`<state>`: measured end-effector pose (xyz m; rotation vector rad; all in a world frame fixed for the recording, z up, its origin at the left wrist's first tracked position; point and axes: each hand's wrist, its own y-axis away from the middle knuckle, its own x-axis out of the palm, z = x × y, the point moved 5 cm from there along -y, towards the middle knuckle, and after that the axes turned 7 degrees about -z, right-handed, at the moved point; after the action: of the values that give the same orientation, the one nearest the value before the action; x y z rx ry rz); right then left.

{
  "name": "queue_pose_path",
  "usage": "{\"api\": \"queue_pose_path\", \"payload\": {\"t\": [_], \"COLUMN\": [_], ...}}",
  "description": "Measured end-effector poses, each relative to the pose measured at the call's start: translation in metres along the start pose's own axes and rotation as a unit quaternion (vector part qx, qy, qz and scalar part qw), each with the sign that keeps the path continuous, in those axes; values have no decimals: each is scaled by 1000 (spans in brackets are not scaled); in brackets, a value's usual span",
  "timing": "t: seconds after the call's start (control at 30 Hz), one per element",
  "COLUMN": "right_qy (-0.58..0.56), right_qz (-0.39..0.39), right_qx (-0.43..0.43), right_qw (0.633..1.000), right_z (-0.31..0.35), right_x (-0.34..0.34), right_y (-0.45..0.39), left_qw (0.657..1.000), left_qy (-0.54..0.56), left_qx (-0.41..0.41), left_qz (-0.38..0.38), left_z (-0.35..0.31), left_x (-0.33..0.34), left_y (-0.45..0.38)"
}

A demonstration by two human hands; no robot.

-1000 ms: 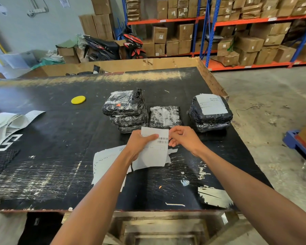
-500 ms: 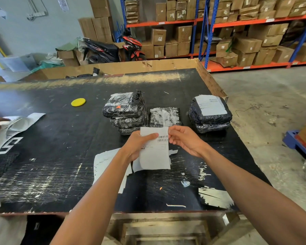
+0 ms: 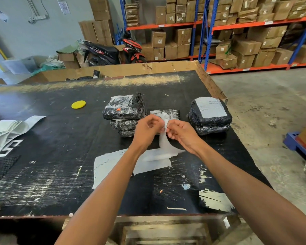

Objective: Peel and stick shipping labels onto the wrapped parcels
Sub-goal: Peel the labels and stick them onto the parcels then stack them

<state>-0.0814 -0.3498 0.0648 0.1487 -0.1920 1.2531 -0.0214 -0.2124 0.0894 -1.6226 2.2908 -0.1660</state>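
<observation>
The black table (image 3: 42, 174) has open room left of my hands; its right edge drops off just past the labelled stack (image 3: 209, 114) to their right. Beyond my left hand (image 3: 145, 132) the taller parcel stack (image 3: 125, 110) waits bare. Half a second ago the label (image 3: 163, 138) hung flat; now it's blurred and twisting, pinched between that hand and my right hand (image 3: 181, 134), so I judge peeling has begun.
</observation>
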Motion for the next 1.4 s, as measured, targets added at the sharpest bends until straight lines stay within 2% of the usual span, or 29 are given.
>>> {"api": "queue_pose_path", "payload": {"t": [0.33,0.47,0.53,0.67,0.8,0.9,1.03,1.3,1.4], "right_qy": [138,174,155,50,8,54,43,60,103], "right_qz": [10,-17,-43,-102,-77,-85,-125,-270,-336], "right_qx": [-82,-95,-88,-31,-5,-41,-29,-6,29], "right_qw": [987,980,983,993,997,994,991,961,936], "right_z": [7,8,6,-3,-6,-3,-9,-29,-45], "right_x": [-1,-2,-4,-10,-3,0,-5,-44,-68], "right_y": [-8,-9,-10,-12,-14,-16,-20,-18,-12], "left_qw": [999,996,984,935,940,947,939,855,841], "left_qy": [-22,37,110,260,251,241,262,394,403], "left_qx": [-37,-79,-131,-230,-223,-206,-215,-275,-273], "left_qz": [4,-19,-41,-67,-59,-55,-61,-197,-236], "left_z": [-3,-5,-5,6,8,5,6,17,18], "left_x": [0,3,3,3,2,2,-1,-35,-52], "left_y": [-8,-5,-2,-1,0,0,-2,-6,-9]}}
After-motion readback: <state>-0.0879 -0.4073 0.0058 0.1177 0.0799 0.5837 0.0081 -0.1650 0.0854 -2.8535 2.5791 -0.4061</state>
